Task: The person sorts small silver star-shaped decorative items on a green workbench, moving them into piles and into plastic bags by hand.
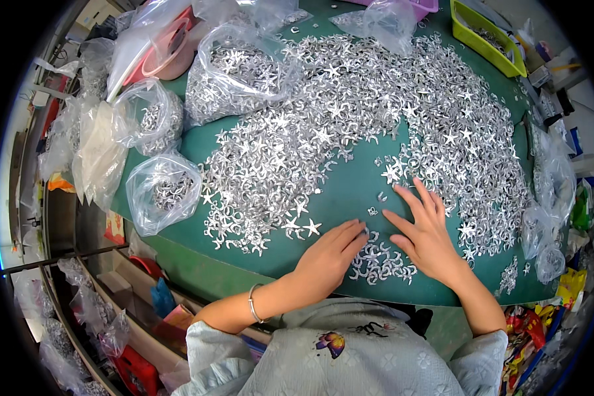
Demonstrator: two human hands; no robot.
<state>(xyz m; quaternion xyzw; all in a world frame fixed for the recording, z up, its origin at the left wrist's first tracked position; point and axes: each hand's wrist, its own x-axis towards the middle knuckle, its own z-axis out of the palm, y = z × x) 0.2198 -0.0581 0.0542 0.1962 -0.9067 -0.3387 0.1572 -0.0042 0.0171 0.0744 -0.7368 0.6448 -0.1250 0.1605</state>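
Note:
A green table [350, 191] is covered by a wide arc of small silver metal star pieces [350, 112]. Between my hands, near the front edge, lies a small sorted heap of silver pieces [379, 261]. My left hand [330, 254] rests palm down on the table with its fingertips at that heap; a thin bracelet is on its wrist. My right hand [426, 231] lies flat with fingers spread, its fingertips reaching the inner edge of the star pile. Neither hand visibly holds anything.
Several clear plastic bags of silver pieces [162, 191] stand along the table's left side and back. A pink container [168, 49] sits at the back left, a lime-green tray [485, 36] at the back right. Shelves with clutter run along the left.

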